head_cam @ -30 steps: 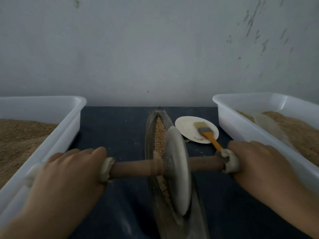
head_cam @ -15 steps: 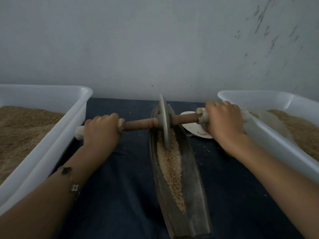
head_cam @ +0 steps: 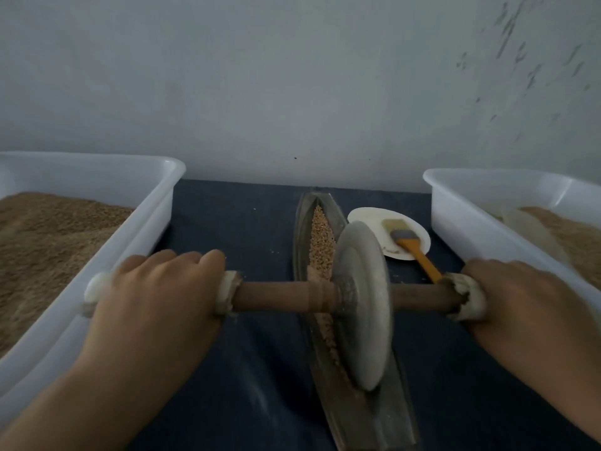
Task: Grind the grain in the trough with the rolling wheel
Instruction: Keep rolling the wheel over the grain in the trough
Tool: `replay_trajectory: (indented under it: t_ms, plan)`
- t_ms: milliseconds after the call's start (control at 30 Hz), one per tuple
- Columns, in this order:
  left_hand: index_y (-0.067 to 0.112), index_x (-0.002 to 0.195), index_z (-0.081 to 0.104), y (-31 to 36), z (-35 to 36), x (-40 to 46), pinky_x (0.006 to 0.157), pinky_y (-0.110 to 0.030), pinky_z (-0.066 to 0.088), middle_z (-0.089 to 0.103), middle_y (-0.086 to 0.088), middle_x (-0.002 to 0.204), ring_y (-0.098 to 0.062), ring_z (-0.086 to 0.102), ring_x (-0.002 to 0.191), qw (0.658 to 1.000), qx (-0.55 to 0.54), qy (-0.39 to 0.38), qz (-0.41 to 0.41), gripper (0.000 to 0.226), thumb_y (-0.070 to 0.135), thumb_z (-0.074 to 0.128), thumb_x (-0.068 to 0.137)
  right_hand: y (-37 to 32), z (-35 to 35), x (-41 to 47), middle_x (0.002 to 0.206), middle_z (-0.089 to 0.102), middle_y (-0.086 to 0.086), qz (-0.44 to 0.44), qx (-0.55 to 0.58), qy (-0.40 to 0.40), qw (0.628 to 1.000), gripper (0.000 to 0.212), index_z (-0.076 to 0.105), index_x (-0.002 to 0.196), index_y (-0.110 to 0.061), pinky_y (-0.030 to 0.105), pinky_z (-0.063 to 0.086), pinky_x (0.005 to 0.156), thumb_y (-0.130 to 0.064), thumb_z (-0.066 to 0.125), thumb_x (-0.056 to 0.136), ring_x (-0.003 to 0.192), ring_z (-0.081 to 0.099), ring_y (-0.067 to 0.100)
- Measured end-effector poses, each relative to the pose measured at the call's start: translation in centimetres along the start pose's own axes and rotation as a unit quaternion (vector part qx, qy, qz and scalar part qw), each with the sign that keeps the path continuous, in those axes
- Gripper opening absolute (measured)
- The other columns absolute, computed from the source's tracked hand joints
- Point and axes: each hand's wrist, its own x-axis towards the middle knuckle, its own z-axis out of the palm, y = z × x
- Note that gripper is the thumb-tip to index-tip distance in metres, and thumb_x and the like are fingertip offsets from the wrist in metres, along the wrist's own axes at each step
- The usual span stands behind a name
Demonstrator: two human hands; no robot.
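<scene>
On the table (head_cam: 247,222), between two white tubs (head_cam: 143,203), the trough (head_cam: 300,229) is holding grain (head_cam: 320,236) while I am clamping my left grip (head_cam: 153,297) and right grip (head_cam: 533,304) around the axle ends of the rolling wheel (head_cam: 364,304), standing in the trough's near half.

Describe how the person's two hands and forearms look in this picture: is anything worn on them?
The left hand and right hand are bare: no gloves, and no rings can be seen. Both forearms are bare as far as the picture shows, with no sleeves. No bracelet or watch shows at either wrist here. The dim light hides fine detail.
</scene>
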Motion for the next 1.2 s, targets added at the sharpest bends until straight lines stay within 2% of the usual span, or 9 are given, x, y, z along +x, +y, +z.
replay_trajectory:
  t_ms: [167,267,367,667,800,867,967,1067,1200]
  plan:
    - [0.026,0.071,0.028,0.9,2.5,4.5,0.068,-0.028,0.027,0.043,0.011,0.072,-0.012,0.041,0.069,0.995,0.04,0.046,-0.073,0.028,0.03,0.053,0.083,-1.2,1.9,4.3,0.06,0.039,-0.012,-0.049,-0.039,0.143,0.988,0.026,0.048,0.07,-0.026,0.029,0.029,0.055,-0.012,0.069,0.074,0.056,0.04,0.017]
    - [0.022,0.08,0.036,1.4,3.2,8.1,0.073,-0.032,0.03,0.06,0.0,0.088,-0.022,0.055,0.085,0.991,0.061,0.046,-0.106,0.023,0.022,0.058,0.083,-1.8,3.4,8.4,0.08,0.06,0.004,-0.008,-0.061,0.133,0.989,0.008,0.05,0.081,-0.019,0.031,0.029,0.059,-0.014,0.055,0.085,0.071,0.054,0.028]
    - [0.019,0.088,0.049,1.8,3.1,10.6,0.078,-0.034,0.033,0.064,-0.005,0.095,-0.027,0.057,0.094,0.99,0.073,0.044,-0.114,0.012,0.017,0.06,0.083,-2.0,4.0,11.1,0.093,0.062,0.008,0.025,-0.06,0.078,0.995,0.005,0.051,0.091,-0.016,0.032,0.034,0.063,-0.019,0.052,0.088,0.084,0.058,0.03]
    - [0.024,0.076,0.033,1.0,2.5,5.2,0.069,-0.029,0.027,0.055,0.005,0.078,-0.018,0.052,0.076,0.993,0.062,0.081,-0.052,0.028,0.026,0.06,0.082,-1.1,1.8,4.7,0.076,0.059,-0.002,-0.032,-0.028,0.126,0.991,0.013,0.054,0.084,-0.025,0.029,0.03,0.058,-0.016,0.062,0.079,0.063,0.045,0.018]
    - [0.028,0.06,0.033,0.9,-0.4,0.8,0.048,-0.02,0.016,0.039,0.012,0.05,-0.013,0.034,0.043,0.995,0.005,0.093,0.038,0.044,0.019,0.076,0.051,-0.9,-0.2,0.7,0.061,0.045,-0.011,-0.033,-0.025,0.048,0.998,0.031,0.04,0.065,-0.029,0.031,0.04,0.056,-0.015,0.065,0.076,0.057,0.045,0.009]
    - [0.032,0.062,0.03,0.6,-1.1,-0.3,0.046,-0.022,0.018,0.038,0.013,0.054,-0.007,0.035,0.048,1.0,0.009,0.02,0.02,0.042,0.029,0.072,0.06,-0.8,-1.2,-0.4,0.056,0.043,-0.011,-0.035,-0.008,0.056,0.998,0.04,0.039,0.061,-0.032,0.033,0.04,0.054,-0.011,0.071,0.069,0.053,0.043,0.007]
    - [0.033,0.07,0.031,0.5,-0.2,-0.1,0.052,-0.019,0.022,0.044,0.012,0.067,-0.001,0.042,0.062,0.999,0.023,0.0,-0.026,0.023,0.041,0.05,0.081,-0.8,-1.4,-0.2,0.054,0.04,-0.014,-0.029,-0.019,0.057,0.998,0.044,0.036,0.058,-0.032,0.032,0.038,0.053,-0.01,0.073,0.066,0.052,0.041,0.008]
    - [0.031,0.07,0.03,0.8,0.8,1.3,0.052,-0.02,0.022,0.044,0.012,0.069,-0.001,0.039,0.06,0.999,0.023,-0.011,-0.043,0.025,0.04,0.047,0.086,-1.5,-0.5,1.4,0.054,0.024,-0.019,-0.071,-0.045,0.107,0.991,0.05,0.033,0.058,-0.026,0.025,0.026,0.047,-0.007,0.079,0.057,0.049,0.032,0.011]
    - [0.029,0.071,0.033,0.4,2.9,5.2,0.065,-0.027,0.032,0.043,0.012,0.069,-0.009,0.045,0.065,0.995,-0.019,-0.034,-0.094,0.025,0.034,0.053,0.086,-1.8,1.5,5.7,0.065,0.054,-0.001,-0.063,-0.083,0.172,0.98,0.03,0.043,0.071,-0.025,0.03,0.025,0.058,-0.009,0.067,0.07,0.061,0.047,0.025]
